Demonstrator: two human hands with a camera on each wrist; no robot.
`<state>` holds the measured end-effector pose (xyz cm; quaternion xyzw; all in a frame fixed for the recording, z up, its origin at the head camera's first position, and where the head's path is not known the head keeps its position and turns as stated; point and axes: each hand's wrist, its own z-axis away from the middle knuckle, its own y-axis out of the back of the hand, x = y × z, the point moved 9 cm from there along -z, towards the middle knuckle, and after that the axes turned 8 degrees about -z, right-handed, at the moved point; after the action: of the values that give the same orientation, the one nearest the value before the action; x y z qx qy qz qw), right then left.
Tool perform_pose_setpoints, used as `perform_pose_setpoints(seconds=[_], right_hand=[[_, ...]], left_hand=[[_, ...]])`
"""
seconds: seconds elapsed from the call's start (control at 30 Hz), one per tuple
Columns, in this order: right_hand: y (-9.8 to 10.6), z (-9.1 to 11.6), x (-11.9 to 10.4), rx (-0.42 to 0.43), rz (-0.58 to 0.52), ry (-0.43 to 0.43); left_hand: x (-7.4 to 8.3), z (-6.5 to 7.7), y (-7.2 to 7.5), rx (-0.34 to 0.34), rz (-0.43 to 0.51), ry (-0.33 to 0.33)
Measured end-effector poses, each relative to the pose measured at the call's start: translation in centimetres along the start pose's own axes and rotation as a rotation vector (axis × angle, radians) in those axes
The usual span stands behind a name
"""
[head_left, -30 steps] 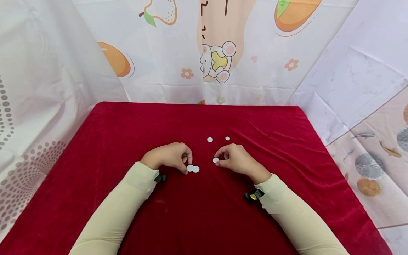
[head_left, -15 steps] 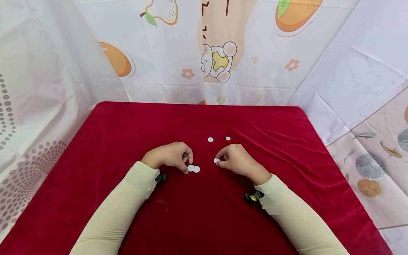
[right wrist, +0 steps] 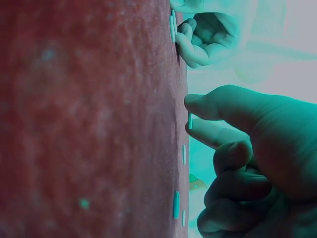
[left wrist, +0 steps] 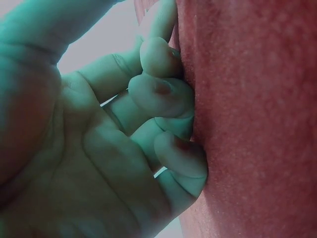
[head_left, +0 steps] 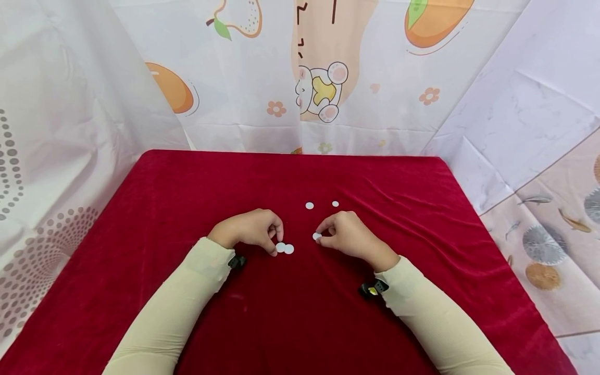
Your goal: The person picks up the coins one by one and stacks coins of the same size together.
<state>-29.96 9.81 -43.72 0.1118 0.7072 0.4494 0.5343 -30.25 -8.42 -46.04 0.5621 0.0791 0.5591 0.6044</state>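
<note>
In the head view my left hand (head_left: 253, 228) has thumb and index finger at opposite edges of a small white disc (head_left: 280, 247), pinching it low at the red cloth. A second white disc (head_left: 289, 249) lies against its right side, the two seeming to overlap. My right hand (head_left: 347, 234) pinches another white disc (head_left: 316, 236) by its edges between thumb and index finger. The right wrist view shows that held disc (right wrist: 190, 120) close to the cloth; any gap beneath is hard to tell. In the left wrist view my curled fingers (left wrist: 161, 96) rest on the cloth, discs hidden.
Red velvet cloth (head_left: 300, 312) covers the table, wrinkled at the right. Two more white discs lie beyond my hands, one at the middle (head_left: 309, 205) and one farther right (head_left: 335, 204). A third loose disc (right wrist: 176, 205) shows only in the right wrist view. Printed curtains (head_left: 234, 78) surround the table.
My right hand's fingertips and the disc in them have shifted very slightly left over the last half second. My left hand and the other discs have stayed in place.
</note>
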Motion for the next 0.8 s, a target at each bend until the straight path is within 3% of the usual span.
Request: perform_pose_setpoints(seconds=[0.8], right_hand=[[-2.4,0.7,-2.4,-0.103,0.037,0.064]], left_hand=[[-0.1,-0.1,-0.1,0.005,-0.011,0.003]])
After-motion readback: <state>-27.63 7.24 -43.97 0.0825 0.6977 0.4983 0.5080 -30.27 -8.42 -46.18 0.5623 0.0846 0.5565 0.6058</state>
